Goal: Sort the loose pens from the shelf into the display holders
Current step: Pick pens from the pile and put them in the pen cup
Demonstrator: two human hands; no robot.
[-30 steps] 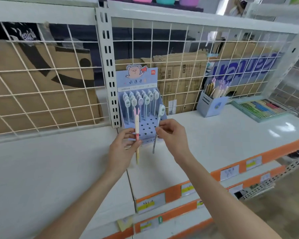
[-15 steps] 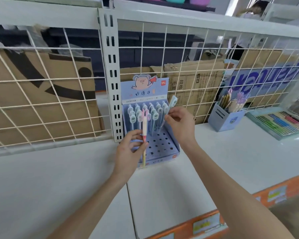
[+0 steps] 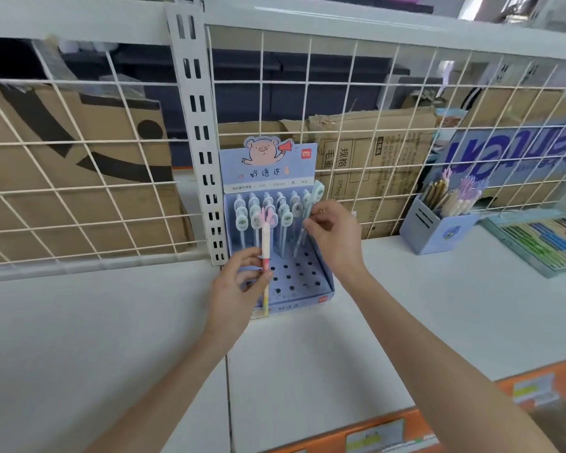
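The blue pen (image 3: 308, 213) with the round cap is pinched in my right hand (image 3: 332, 238), and its tip now points down into the blue display box (image 3: 324, 282), at the right end of the standing pens. A second ago I held it lower, out in front of the box. So this pen is almost home; I think it just needs a free hole. My left hand (image 3: 239, 282) still grips the pink bunny pen (image 3: 265, 253) upright in front of the box. It likely belongs in the blue pen cup (image 3: 435, 233) to the right.
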